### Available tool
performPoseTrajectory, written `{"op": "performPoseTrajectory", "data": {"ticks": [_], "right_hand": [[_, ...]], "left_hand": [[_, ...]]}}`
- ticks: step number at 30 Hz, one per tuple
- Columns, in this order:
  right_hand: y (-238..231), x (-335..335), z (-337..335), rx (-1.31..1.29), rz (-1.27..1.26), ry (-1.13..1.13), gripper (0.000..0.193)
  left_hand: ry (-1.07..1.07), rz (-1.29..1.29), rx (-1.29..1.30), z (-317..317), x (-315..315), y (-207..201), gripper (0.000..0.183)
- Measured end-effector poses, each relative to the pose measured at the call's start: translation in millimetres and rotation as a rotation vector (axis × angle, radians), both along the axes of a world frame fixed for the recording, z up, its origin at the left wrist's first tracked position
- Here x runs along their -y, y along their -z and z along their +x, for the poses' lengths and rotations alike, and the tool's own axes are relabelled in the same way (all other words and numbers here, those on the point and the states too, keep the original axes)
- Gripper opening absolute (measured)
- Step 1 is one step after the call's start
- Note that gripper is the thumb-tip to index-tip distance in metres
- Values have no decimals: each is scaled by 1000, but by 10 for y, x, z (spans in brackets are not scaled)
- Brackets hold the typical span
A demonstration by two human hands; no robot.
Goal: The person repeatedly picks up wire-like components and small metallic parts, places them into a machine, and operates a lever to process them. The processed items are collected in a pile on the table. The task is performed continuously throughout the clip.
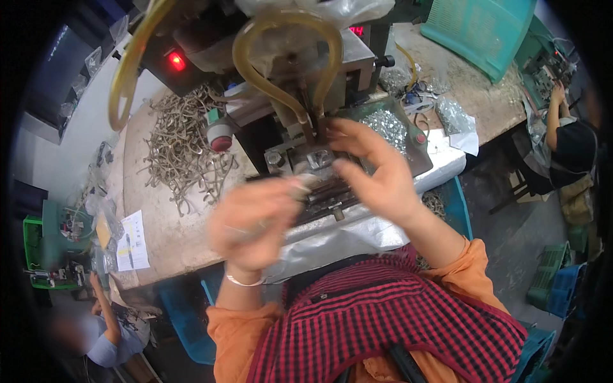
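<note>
Just above centre, toward twelve o'clock, a blocky, shiny metal fixture (319,158) sits between the blurred left hand (251,220) at eight, its grip unclear, and the wide-spread right hand (378,175) at two, curved dull-metal pieces (174,131) heaped at ten.

A turquoise plastic basket (476,32) is set at the far right of the worktable (179,250); a printed sheet (132,241) is laid at its left. On the floor (482,239) to the right, a green crate (544,271) and a blue crate (565,291) are placed.
</note>
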State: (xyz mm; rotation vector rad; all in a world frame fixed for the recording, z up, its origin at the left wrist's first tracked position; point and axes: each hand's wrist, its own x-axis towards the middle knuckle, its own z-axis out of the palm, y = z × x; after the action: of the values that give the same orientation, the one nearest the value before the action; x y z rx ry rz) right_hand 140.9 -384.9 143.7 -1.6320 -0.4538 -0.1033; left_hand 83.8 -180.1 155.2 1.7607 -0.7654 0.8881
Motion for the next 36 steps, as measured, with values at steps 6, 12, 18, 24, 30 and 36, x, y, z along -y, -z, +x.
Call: {"op": "performPoseTrajectory", "data": {"ticks": [6, 12, 18, 24, 30, 36], "right_hand": [[923, 754, 605, 344, -858, 485, 25], [1053, 656, 761, 438, -739, 481, 19], [1157, 223, 1159, 389, -1005, 419, 34], [1672, 1125, 1127, 348, -771, 473, 32], [1293, 749, 1163, 236, -420, 340, 32], [1062, 589, 1011, 61, -391, 303, 28]], "left_hand": [[-77, 510, 200, 124, 356, 51, 24], [-85, 547, 152, 93, 330, 23, 23], [-149, 464, 174, 63, 331, 178, 22], [-649, 294, 171, -489, -220, 218, 21], [-976, 387, -434, -1, -1216, 488, 13], [-1285, 516, -778, 449, -1391, 1622, 22]]}}
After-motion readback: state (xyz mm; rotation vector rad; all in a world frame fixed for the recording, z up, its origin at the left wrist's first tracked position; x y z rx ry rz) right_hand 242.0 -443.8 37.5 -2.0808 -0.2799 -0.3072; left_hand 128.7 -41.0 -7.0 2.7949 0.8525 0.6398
